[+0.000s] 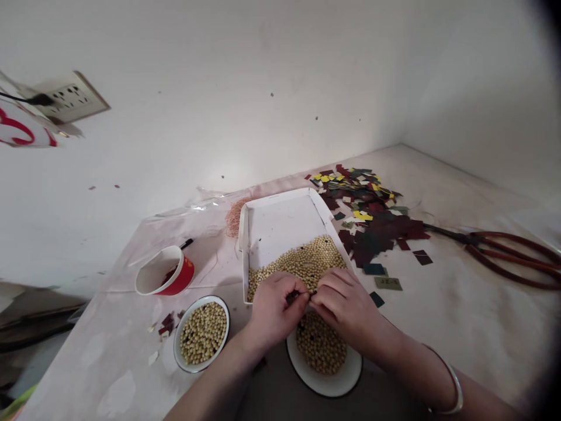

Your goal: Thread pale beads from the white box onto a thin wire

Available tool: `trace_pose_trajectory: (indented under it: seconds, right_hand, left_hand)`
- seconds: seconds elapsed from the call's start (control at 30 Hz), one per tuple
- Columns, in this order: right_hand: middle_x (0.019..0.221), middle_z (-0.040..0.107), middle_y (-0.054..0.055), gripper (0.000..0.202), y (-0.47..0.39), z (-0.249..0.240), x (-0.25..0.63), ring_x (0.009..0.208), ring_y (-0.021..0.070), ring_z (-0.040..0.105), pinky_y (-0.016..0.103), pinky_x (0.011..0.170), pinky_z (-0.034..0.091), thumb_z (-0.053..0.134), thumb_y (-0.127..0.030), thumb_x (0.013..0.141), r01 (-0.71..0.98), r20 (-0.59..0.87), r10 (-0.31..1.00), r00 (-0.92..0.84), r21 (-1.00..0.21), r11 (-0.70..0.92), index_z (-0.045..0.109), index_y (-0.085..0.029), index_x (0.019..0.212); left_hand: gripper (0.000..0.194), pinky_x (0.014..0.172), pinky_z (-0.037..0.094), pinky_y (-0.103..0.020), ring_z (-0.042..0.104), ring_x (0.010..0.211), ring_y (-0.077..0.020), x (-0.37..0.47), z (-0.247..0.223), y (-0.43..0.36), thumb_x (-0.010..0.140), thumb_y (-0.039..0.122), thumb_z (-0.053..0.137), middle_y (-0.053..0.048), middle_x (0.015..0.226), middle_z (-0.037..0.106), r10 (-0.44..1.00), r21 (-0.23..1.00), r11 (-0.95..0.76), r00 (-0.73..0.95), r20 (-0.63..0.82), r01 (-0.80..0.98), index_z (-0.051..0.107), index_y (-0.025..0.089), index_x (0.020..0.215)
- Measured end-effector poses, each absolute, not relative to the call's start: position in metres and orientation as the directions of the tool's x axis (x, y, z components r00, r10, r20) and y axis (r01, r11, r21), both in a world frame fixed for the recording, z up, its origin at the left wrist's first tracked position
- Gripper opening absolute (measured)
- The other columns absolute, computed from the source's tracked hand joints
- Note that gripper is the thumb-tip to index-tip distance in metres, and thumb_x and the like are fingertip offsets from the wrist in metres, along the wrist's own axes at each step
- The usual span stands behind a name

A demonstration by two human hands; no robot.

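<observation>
My left hand (280,299) and my right hand (342,305) meet above the near edge of a shallow white box lid (280,225). A small dark piece (311,294) shows between their fingertips, both hands pinching it; its kind is too small to make out. Pale yellow beans (313,257), with a few dark ones among them, cover the near part of the lid. Just below my hands is a white bowl (324,385) with more of these beans, partly hidden by my wrists. A second, dark-rimmed bowl (175,345) of beans stands left of my left forearm.
A tipped red-and-white paper cup (180,275) lies at the left by a black pen (186,243). Pink thread (236,217) is heaped behind the lid's left side. Scraps of coloured fabric (374,234) and large scissors (508,248) lie at the right. Walls bound the table.
</observation>
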State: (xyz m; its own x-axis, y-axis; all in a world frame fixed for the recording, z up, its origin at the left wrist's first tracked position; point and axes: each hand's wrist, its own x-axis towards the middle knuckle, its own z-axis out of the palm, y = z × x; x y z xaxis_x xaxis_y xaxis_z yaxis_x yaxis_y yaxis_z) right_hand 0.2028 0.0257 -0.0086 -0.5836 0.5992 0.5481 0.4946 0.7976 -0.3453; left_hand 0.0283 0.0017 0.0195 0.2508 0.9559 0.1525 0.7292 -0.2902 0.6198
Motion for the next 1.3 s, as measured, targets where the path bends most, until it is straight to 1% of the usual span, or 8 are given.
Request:
trace_pose_trajectory:
  seconds: [0.1,0.17,0.2,0.33,0.47,0.6,0.97,1.3]
  right_hand:
    - [0.072,0.053,0.003,0.022,0.025,-0.006,0.203,0.077,0.0178,0.044,0.033,0.07,0.034,0.053,-0.028,0.087,0.465,0.529,0.591,-0.609,-0.366,0.806,0.052,-0.019,0.066]
    - [0.074,0.054,0.003,0.023,0.026,-0.004,0.205,0.078,0.0185,0.045,0.034,0.071,0.035,0.057,-0.035,0.084,0.445,0.512,0.598,-0.617,-0.4,0.801,0.053,-0.019,0.068]
    - [0.075,0.054,0.003,0.022,0.027,-0.003,0.206,0.079,0.0188,0.046,0.034,0.072,0.036,0.057,-0.036,0.084,0.447,0.504,0.612,-0.609,-0.42,0.79,0.054,-0.019,0.07]
    - [0.082,0.056,0.006,0.016,0.033,-0.004,0.212,0.082,0.0195,0.047,0.036,0.076,0.038,0.048,-0.024,0.088,0.542,0.494,0.709,-0.503,-0.458,0.704,0.06,-0.018,0.079]
    - [0.085,0.057,0.006,0.016,0.038,-0.007,0.213,0.087,0.0213,0.048,0.038,0.079,0.037,0.051,-0.025,0.086,0.63,0.403,0.757,-0.515,-0.421,0.653,0.064,-0.019,0.08]
    - [0.083,0.057,0.006,0.018,0.037,-0.007,0.212,0.09,0.0219,0.047,0.038,0.079,0.036,0.05,-0.021,0.085,0.648,0.361,0.757,-0.545,-0.393,0.653,0.065,-0.019,0.076]
    - [0.074,0.056,0.004,0.015,0.037,-0.004,0.212,0.083,0.0193,0.047,0.033,0.075,0.034,0.05,-0.019,0.085,0.609,0.331,0.728,-0.6,-0.401,0.684,0.058,-0.018,0.072]
    - [0.076,0.058,0.004,0.016,0.037,-0.004,0.213,0.083,0.0192,0.048,0.033,0.073,0.033,0.048,-0.019,0.087,0.575,0.334,0.699,-0.632,-0.403,0.712,0.061,-0.018,0.077]
  left_hand:
    - [0.011,0.069,0.039,-0.024,0.054,0.074,-0.0134,0.028,0.019,0.002,0.077,0.012,0.054,0.001,0.071,0.061,0.954,0.63,-0.296,0.255,0.157,0.719,0.058,0.02,0.07]
    - [0.011,0.069,0.039,-0.024,0.054,0.074,-0.0133,0.028,0.019,0.002,0.077,0.012,0.054,0.001,0.071,0.061,0.954,0.63,-0.297,0.257,0.157,0.718,0.057,0.02,0.07]
    - [0.011,0.068,0.039,-0.024,0.054,0.073,-0.0132,0.028,0.019,0.002,0.077,0.012,0.054,0.001,0.071,0.06,0.954,0.627,-0.295,0.254,0.156,0.721,0.058,0.02,0.07]
    - [0.011,0.068,0.038,-0.024,0.053,0.072,-0.0128,0.029,0.02,0.002,0.079,0.015,0.053,0.001,0.07,0.06,0.956,0.619,-0.29,0.245,0.159,0.73,0.058,0.02,0.071]
    - [0.01,0.069,0.038,-0.024,0.053,0.072,-0.0124,0.03,0.02,0.002,0.079,0.014,0.054,0.002,0.07,0.059,0.955,0.606,-0.295,0.244,0.169,0.739,0.058,0.019,0.07]
    - [0.01,0.068,0.038,-0.024,0.053,0.072,-0.0125,0.03,0.019,0.003,0.078,0.014,0.055,0.002,0.07,0.06,0.956,0.598,-0.294,0.239,0.172,0.746,0.059,0.019,0.07]
    - [0.01,0.068,0.037,-0.024,0.053,0.072,-0.0122,0.03,0.02,0.003,0.078,0.013,0.054,0.003,0.07,0.059,0.958,0.591,-0.285,0.239,0.156,0.755,0.056,0.019,0.07]
    - [0.009,0.069,0.037,-0.024,0.053,0.073,-0.0122,0.029,0.018,0.002,0.078,0.013,0.054,0.002,0.071,0.059,0.96,0.589,-0.278,0.231,0.156,0.759,0.055,0.019,0.071]
